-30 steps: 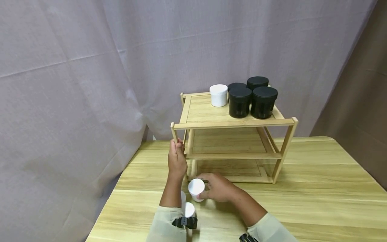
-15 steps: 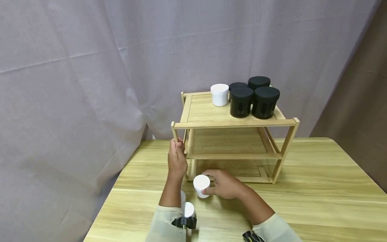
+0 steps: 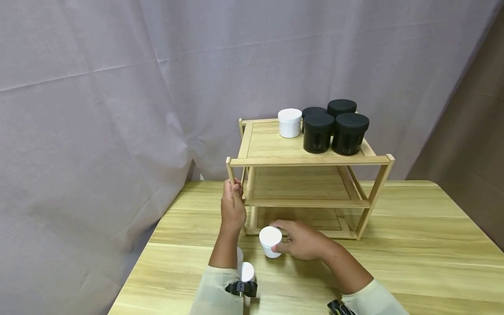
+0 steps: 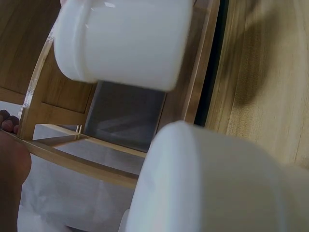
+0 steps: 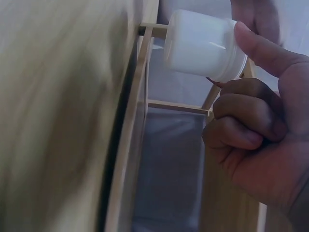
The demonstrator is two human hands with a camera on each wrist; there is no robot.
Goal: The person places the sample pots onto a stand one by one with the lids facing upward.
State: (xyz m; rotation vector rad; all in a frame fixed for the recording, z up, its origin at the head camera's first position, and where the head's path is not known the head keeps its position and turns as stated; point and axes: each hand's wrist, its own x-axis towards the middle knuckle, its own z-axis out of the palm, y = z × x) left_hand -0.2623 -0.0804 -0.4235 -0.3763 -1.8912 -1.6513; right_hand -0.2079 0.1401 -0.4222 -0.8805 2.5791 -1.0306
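My right hand (image 3: 305, 240) pinches a small white lidded jar (image 3: 270, 243) by its lid, thumb on one side and fingers on the other. In the right wrist view that jar (image 5: 198, 46) is tilted sideways by the camera's angle, and its base is off the table. It hangs just in front of the bottom tier of a wooden shelf rack (image 3: 261, 146). With curled fingers my left hand (image 3: 233, 208) grips the rack's front left post. Beside the left wrist stand a white jar (image 3: 247, 272) and another, partly hidden white jar (image 3: 239, 257).
On the rack's top tier stand a white jar (image 3: 289, 124) and several larger black jars (image 3: 317, 134) grouped at the right. The middle tier (image 3: 299, 183) and bottom tier (image 3: 299, 218) lie below. A grey curtain (image 3: 197, 78) hangs behind the wooden table (image 3: 413, 240).
My right hand has carried the white jar to the right and slightly up, away from the jars by the left wrist. The left hand keeps its hold on the post.
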